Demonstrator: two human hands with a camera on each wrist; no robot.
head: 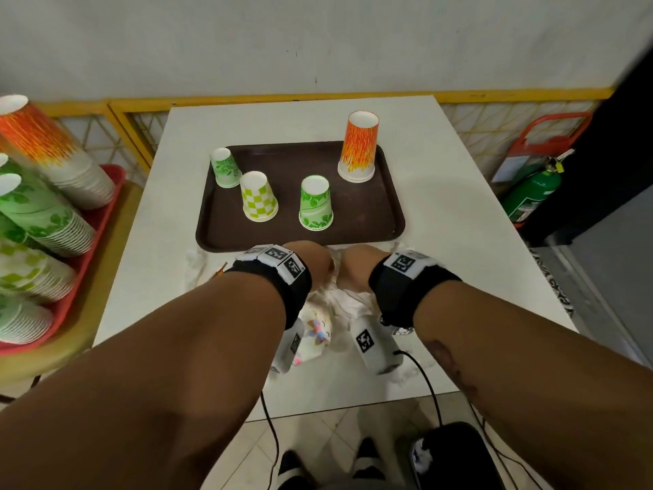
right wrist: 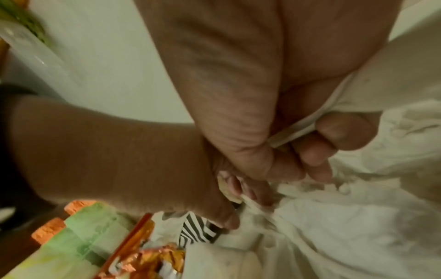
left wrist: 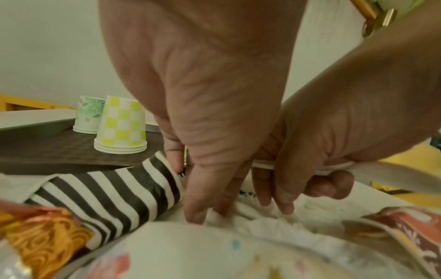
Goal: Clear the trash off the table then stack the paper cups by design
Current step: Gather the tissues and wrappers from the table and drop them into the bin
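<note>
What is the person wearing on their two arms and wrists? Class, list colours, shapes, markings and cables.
Both forearms are bare, with no sleeves. Each wrist carries a wide black strap: the left wrist strap and the right wrist strap. White blocks printed with black square code markers sit on top. A white box-shaped camera unit hangs under each wrist, trailing thin black cables.

A plain off-white wall (head: 318,40) closes the far side, with a yellow-framed lattice railing (head: 494,114) along its base. The square white table (head: 459,221) stands against it. To the right, a green fire extinguisher (head: 530,196) sits beside a red metal frame (head: 551,132). Pale floor tiles (head: 318,440) show nearest.
</note>
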